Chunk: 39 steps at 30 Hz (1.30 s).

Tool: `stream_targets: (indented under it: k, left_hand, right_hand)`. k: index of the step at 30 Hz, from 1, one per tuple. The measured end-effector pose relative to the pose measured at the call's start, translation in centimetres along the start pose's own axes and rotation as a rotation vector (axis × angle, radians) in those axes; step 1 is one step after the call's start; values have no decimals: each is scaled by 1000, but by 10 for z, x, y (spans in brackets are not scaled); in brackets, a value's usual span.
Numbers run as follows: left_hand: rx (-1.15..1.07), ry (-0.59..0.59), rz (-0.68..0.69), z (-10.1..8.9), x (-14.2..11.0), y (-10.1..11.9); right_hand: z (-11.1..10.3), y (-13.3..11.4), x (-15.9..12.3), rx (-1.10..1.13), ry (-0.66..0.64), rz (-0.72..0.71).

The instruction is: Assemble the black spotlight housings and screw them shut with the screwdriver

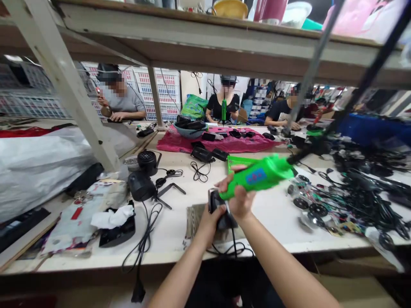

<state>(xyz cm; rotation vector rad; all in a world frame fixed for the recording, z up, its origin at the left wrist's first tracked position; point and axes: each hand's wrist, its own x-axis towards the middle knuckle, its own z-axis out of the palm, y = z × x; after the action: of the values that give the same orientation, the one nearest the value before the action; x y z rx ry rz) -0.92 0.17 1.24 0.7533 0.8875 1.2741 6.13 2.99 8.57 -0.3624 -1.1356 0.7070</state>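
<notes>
In my right hand (241, 201) is a bright green electric screwdriver (257, 176), tilted, its tail up to the right and its front end over a black device (226, 219). My left hand (210, 222) grips that black device, whose exact kind I cannot make out. The tool's tip is hidden, so I cannot tell whether it touches. A black cord (234, 241) runs from the device toward the table's front edge. Below the device lies a worn grey-brown pad (193, 218). Just behind the tool sits a green tray (236, 161).
Left stand black round-fronted devices (147, 161), a bracket (171, 192) and a black shell (117, 233) with white tissue. Wires and small parts (349, 201) heap at right. A shelf beam (205, 45) crosses overhead; a post (73, 90) stands left. Several people work across the table (272, 222).
</notes>
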Motion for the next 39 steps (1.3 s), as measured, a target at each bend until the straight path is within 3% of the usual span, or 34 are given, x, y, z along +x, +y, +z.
stream_targets:
  k: [5,10,16,21,29,34,39]
  left_hand:
    - [-80,20,-154,-3,12,-5]
    - [-122,90,-247,-3,21,-2]
    - [-159,130,-229,2,13,-3]
    - [-185,155,-158,3,7,-10]
    - [-229,170,-141,1,10,-11]
    - [-244,143,-113,0,10,-12]
    - [-216,189,-97,-2,11,-14]
  right_hand:
    - [0,-3,13,-92,71,-7]
    - [-23,-38,13,-141,151,-100]
    - [-56,-72,-7,-100,115,-88]
    - [-59,-79,-15,-30,75,-49]
    - [-37,-52,-8,-7,91,-79]
    - [-39,-26,-11,-5,71,-4]
    - [-44,-12,-14,11,96,26]
